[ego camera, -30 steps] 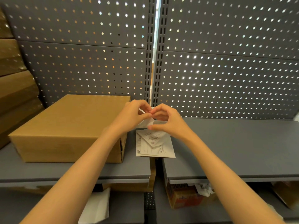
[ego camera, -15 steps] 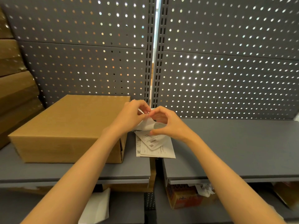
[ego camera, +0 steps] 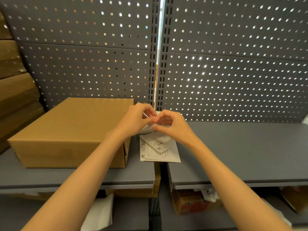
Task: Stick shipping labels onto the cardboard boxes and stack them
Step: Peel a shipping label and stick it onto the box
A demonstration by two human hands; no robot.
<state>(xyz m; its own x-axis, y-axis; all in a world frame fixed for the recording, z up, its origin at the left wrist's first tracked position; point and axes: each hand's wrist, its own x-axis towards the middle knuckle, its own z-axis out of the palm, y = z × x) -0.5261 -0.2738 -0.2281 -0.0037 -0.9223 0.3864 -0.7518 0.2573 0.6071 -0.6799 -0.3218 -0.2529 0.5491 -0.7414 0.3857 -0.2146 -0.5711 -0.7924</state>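
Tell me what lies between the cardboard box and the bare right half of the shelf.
In the head view, a pile of label sheets lies between cardboard box and shelf.

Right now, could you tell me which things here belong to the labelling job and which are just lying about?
Part of the job:
- label, pinched by left hand and right hand
- pile of labels on the shelf
- cardboard box
- stacked boxes at far left

Lying about:
- white paper on the lower shelf
- printed carton below
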